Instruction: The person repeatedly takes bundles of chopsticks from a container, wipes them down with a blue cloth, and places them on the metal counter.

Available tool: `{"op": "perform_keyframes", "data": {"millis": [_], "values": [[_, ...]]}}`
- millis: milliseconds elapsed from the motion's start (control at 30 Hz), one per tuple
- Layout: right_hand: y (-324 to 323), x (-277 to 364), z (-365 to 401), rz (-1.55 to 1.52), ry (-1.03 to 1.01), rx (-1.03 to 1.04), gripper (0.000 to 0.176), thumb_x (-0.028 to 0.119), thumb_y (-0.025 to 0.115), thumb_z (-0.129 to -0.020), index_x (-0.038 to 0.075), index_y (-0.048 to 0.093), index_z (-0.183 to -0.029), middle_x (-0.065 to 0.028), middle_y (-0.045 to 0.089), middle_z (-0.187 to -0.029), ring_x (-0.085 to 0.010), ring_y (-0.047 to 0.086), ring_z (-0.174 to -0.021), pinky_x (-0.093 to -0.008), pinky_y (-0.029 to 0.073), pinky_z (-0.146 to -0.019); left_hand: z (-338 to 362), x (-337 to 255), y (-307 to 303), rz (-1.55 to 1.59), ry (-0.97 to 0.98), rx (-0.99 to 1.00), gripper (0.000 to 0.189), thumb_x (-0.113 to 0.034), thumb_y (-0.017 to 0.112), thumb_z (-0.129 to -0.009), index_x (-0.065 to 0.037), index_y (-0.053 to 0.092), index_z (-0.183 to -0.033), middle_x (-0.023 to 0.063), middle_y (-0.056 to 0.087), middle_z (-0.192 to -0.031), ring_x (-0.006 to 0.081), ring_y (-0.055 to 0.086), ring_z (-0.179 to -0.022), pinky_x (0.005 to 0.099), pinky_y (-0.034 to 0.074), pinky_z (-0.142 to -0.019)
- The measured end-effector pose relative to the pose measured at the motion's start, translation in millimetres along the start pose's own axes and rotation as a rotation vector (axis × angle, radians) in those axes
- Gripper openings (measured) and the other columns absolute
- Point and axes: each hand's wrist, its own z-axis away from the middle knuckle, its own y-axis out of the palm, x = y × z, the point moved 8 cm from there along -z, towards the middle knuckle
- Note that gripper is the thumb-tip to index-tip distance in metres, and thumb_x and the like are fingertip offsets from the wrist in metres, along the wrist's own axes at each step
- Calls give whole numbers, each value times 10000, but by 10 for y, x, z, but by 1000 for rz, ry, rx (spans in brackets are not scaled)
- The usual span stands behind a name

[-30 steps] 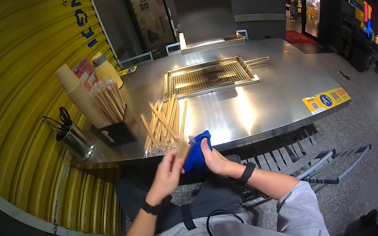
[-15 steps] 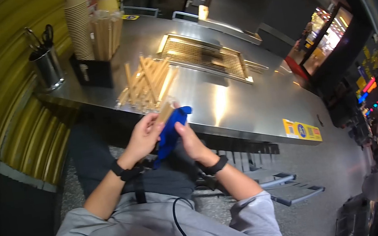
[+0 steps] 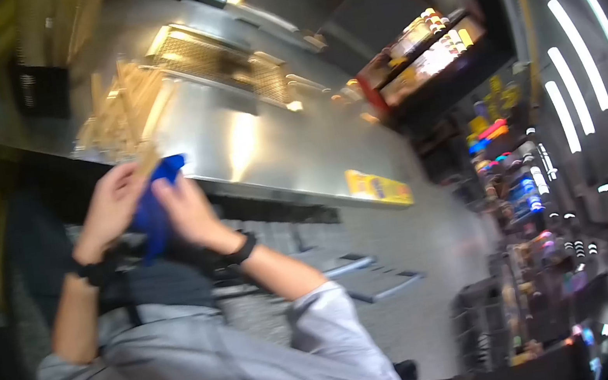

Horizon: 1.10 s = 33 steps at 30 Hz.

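Observation:
My left hand (image 3: pixel 112 207) and my right hand (image 3: pixel 185 211) are together in front of my chest, just below the counter's near edge. Between them is a blue cloth (image 3: pixel 157 204), which my right hand grips and presses around a slim tan stick-like piece (image 3: pixel 147 160) that my left hand pinches. The tan tip pokes up above the cloth. A loose pile of similar tan sticks (image 3: pixel 124 115) lies on the steel counter (image 3: pixel 266 144) just beyond my hands. The picture is blurred by motion.
A wire-mesh tray (image 3: pixel 210 58) sits further back on the counter. A black holder (image 3: pixel 42 91) stands at the far left. A yellow sticker (image 3: pixel 378 187) marks the counter's right front edge. Metal slats (image 3: pixel 356 276) lie on the floor below; lit shop signs glow at right.
The view has swung hard to the right and tilted, so the counter slid to the upper left. My hands keep the same hold on the cloth and the stick.

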Motion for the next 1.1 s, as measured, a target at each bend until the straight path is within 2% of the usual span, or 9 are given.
{"op": "perform_keyframes", "data": {"millis": [100,300,400,433,467,500,567,833,1100], "values": [[873,972,-1035,-950,-343,-71,346,188,494,-994,14,450,-1290,-91,577,-1143,-163,525,-1056,-313,453,-904,-347,108,1277,-2411,-777,266,315,-138,621,-928,14,536,-1191,81,643,-1041,101,620,-826,241,523,-674],[949,971,-1066,-1128,-392,-69,348,200,557,-971,5,483,-1249,-47,585,-1096,-109,544,-972,-282,464,-872,-317,-146,1339,-2319,-674,170,233,-155,637,-928,-19,570,-1106,53,646,-968,59,600,-781,210,514,-654],[629,1011,-870,-639,-248,-62,240,249,647,-898,11,617,-883,-54,637,-804,-121,583,-776,-298,477,-682,-141,32,1376,-2545,-702,75,120,-93,665,-891,-35,602,-976,55,669,-857,115,647,-771,251,545,-681],[532,1202,-827,-700,-258,4,214,227,672,-869,17,651,-904,-39,645,-777,-142,596,-733,-293,490,-674,-95,278,1611,-2822,-505,836,108,-61,687,-857,-52,603,-925,54,666,-820,106,638,-772,253,543,-687],[962,1262,-1049,-1028,-342,-101,202,149,638,-878,15,601,-1026,-59,639,-838,-157,598,-774,-297,497,-696,-175,148,1606,-2615,-588,483,142,-26,708,-820,-71,592,-890,38,651,-806,97,622,-778,256,536,-705],[1446,1320,-1280,-1335,-471,-187,272,70,605,-887,14,550,-1148,-79,632,-899,-172,600,-815,-300,503,-719,-485,47,2073,-2686,-583,540,134,-29,701,-831,-74,585,-883,23,639,-806,84,609,-781,248,525,-694],[736,1163,-929,-813,-597,-302,407,99,686,-850,21,554,-1227,-60,626,-963,-142,603,-866,-290,499,-806,-304,-36,1346,-2405,-766,375,125,-35,686,-854,-82,571,-870,-7,613,-806,60,582,-786,234,504,-672],[825,1075,-921,-973,-411,65,270,177,700,-876,0,601,-1055,-12,639,-855,-79,597,-811,-253,499,-746,-164,-133,1155,-2430,-852,306,90,-65,646,-901,0,608,-951,34,655,-815,86,631,-733,231,528,-658],[793,830,-1129,-1223,-301,-101,161,156,657,-915,6,657,-974,-33,669,-908,-82,595,-836,-246,487,-773,-111,-73,1245,-2337,-817,178,243,-92,615,-930,2,518,-1132,83,665,-978,108,642,-788,231,538,-699]]}}
